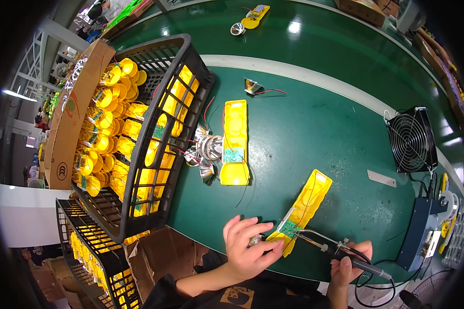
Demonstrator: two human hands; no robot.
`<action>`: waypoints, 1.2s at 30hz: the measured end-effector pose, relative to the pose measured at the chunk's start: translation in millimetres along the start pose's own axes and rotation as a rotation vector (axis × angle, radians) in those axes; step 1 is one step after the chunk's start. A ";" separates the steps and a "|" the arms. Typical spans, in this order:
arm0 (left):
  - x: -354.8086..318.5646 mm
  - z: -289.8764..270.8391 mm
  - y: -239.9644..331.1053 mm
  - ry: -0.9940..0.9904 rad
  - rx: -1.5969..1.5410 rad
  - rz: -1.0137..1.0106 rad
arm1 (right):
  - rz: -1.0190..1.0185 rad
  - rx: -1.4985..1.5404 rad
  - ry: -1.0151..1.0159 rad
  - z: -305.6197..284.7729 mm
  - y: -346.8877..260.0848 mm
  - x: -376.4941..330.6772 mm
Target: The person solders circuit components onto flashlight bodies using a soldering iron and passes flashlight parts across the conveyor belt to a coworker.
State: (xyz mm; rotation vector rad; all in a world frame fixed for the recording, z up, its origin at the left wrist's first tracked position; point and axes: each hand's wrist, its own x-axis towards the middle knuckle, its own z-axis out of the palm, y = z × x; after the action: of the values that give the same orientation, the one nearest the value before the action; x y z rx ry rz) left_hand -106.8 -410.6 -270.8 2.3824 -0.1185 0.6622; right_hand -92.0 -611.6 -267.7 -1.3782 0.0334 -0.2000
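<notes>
My left hand (pixel 248 250) presses down on the near end of a long yellow plastic housing (pixel 307 203) and pinches a small silver reflector part (pixel 253 240) beside it. A small green circuit board (pixel 292 229) sits in that end of the housing. My right hand (pixel 349 267) grips a soldering iron (pixel 340 251) whose metal tip reaches the circuit board. A second yellow housing (pixel 235 141) with a green board lies farther off on the green work surface (pixel 314 129), with red and black wires and shiny reflectors (pixel 207 149) next to it.
A black plastic crate (pixel 154 134) full of yellow parts stands at the left, another crate (pixel 95 252) and a cardboard box (pixel 162 252) below it. A black fan (pixel 411 140) and a blue soldering station (pixel 416 234) sit at the right. More parts (pixel 251 19) lie across the belt.
</notes>
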 end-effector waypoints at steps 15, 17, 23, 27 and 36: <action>1.4 -1.3 2.7 -0.021 -0.011 0.013 | 0.022 -0.054 0.033 -1.6 -1.8 -3.3; 1.3 -0.7 2.6 -0.014 -0.008 0.009 | 0.041 -0.052 0.045 0.7 -5.0 -2.4; -0.3 0.8 6.9 0.000 -0.027 -0.054 | 0.037 -0.061 0.019 0.1 -3.6 -3.7; -2.7 1.1 4.1 0.032 -0.059 -0.080 | 0.029 -0.077 0.008 5.0 -4.7 -4.5; 1.4 3.2 8.0 0.038 -0.054 -0.072 | 0.047 -0.083 0.017 4.2 -5.4 -3.7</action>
State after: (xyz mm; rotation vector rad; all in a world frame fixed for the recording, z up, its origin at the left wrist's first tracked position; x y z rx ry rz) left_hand -106.3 -418.7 -267.7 2.3098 -0.0338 0.6624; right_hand -95.8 -607.8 -261.9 -1.4570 0.0887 -0.1723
